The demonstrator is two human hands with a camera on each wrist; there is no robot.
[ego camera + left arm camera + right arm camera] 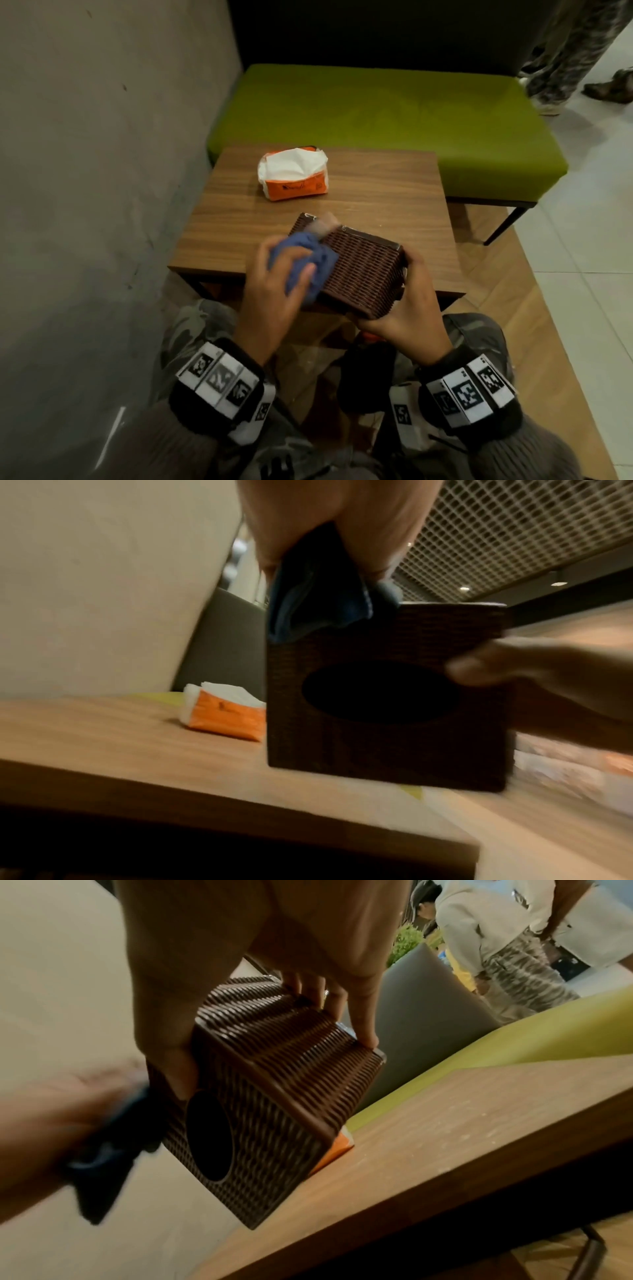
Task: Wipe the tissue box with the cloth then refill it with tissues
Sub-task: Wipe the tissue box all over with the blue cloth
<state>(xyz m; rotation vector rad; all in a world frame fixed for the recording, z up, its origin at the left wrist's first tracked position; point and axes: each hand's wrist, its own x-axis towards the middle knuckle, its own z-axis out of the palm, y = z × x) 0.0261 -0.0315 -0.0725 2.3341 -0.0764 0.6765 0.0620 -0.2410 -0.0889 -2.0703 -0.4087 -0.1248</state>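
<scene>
Wicker tissue box (363,270), dark brown and woven, is held tilted just above the near edge of the tabletop (376,192), its oval opening turned toward the person. It is gripped at its 3 o'clock end by the right hand (407,308), thumb on the opening face and fingers curled over the far side. A bunched blue cloth (301,263) is clutched in the left hand (274,291) and pressed against the box's 9 o'clock end. Wiping is judged to be under way; it would be done well if the box were kept braced firmly while the cloth is drawn along the weave, each face being turned up in sequence and the ridges followed. An orange pack of tissues (294,174), torn open, lies at 12 o'clock on the tabletop, well apart, before a green bench (411,113).
</scene>
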